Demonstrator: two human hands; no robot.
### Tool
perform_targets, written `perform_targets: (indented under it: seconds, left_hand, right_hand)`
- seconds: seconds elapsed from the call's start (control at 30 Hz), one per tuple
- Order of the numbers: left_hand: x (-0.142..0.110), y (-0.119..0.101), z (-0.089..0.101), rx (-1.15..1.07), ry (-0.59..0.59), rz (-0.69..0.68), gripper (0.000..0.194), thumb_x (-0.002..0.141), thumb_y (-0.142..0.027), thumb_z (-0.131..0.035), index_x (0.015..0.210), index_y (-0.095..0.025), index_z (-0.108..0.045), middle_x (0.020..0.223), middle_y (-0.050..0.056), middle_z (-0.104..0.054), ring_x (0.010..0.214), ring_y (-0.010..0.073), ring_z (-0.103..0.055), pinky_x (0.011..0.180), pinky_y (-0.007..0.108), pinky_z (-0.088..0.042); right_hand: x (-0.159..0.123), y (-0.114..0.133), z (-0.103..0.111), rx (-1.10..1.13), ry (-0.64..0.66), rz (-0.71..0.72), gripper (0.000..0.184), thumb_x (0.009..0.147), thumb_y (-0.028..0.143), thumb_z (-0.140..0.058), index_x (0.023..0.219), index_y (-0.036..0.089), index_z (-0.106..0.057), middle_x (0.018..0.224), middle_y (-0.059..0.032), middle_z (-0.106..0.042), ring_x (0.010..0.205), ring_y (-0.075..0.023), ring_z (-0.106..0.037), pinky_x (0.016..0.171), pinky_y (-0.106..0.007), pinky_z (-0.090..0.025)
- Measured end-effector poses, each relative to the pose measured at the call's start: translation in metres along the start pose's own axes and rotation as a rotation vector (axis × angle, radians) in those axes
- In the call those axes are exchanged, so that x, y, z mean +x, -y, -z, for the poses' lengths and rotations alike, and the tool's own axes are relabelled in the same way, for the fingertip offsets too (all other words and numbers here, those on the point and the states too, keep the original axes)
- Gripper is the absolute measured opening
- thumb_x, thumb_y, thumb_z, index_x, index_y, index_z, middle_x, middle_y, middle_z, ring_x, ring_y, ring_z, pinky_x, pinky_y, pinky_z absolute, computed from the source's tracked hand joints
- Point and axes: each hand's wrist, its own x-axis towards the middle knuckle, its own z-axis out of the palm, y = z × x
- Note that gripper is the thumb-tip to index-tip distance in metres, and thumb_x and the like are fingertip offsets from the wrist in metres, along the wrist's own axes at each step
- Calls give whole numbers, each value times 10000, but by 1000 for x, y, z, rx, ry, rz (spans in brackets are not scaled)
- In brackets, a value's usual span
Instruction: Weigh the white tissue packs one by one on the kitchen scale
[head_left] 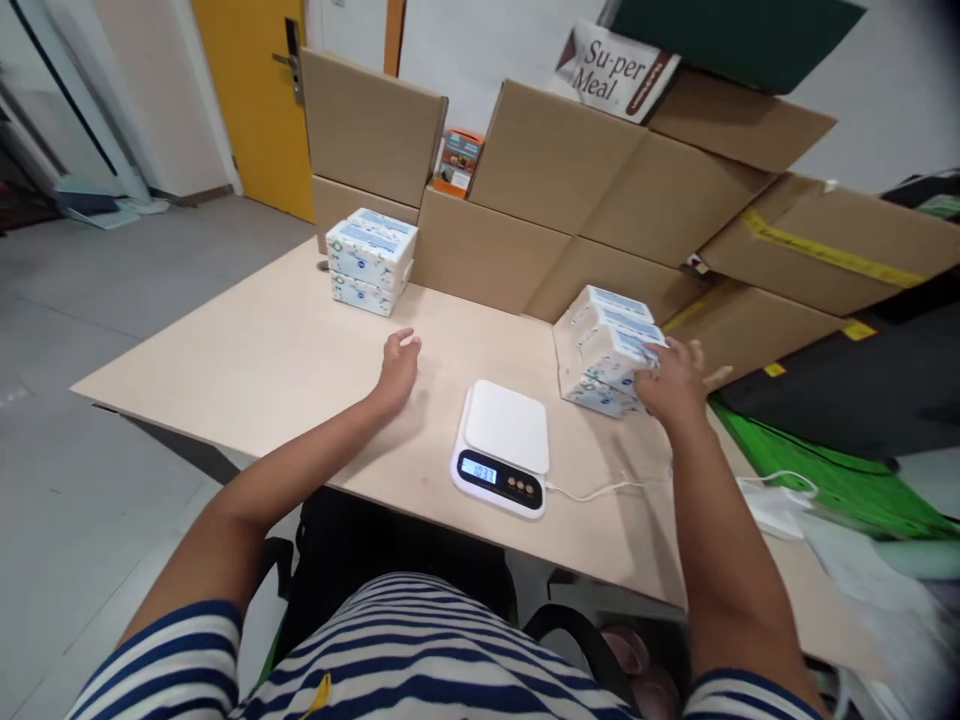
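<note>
My right hand (pixel 673 382) is at the right end of a stack of white-and-blue tissue packs (pixel 619 345). Its thumb and a fingertip touch the upper front pack, while the other fingers spread out away from it. My left hand (pixel 399 372) hovers above the table with loosely bent fingers and holds nothing. Between the hands lies a white digital scale (pixel 507 428) with a bare weighing plate. Its lit display (pixel 478 470) seems to read 1037; a decimal point cannot be made out. Another stack of tissue packs (pixel 371 260) stands at the far left.
Cardboard boxes (pixel 491 250) line the back of the light wooden table (pixel 225 350). A small orange box (pixel 457 162) sits among them. From the scale, a white cable (pixel 600 492) runs right to a white power strip (pixel 776 510). Clear plastic (pixel 870 590) lies at the right edge.
</note>
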Motion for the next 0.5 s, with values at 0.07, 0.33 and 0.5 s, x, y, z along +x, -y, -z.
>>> perform_targets:
  seconds: [0.07,0.33,0.5]
  left_hand:
    - [25,-14,17,-9,-143,-31,356,1086,-346,-597,1427,-250,-619,1515,146,-644,1346,307,-702,1206,510,-594]
    - [117,-46,96,238,-462,-204,633,1050,-256,-658,1636,-130,-457,1859,238,-315,1793,338,-240,1497,458,-152]
    - [157,-72,111,190,-565,-166,706,1152,-397,-469,1744,-42,-322,1892,285,-252,1821,349,-163,1497,490,-132]
  right_hand:
    - [-2,22,2,13,-41,-15,547,878,302,-543,1371,239,-772,1687,-174,-630,1708,-488,-399,1297,-930,-271]
    - [23,180,-24,547,155,203,675,891,411,-598,1542,237,-638,1658,-176,-660,1654,-398,-518,1426,-702,-288]
    - [40,311,-70,961,631,-42,1074,848,625,-785,1770,244,-391,1804,-220,-507,1706,-411,-464,1413,-656,-334]
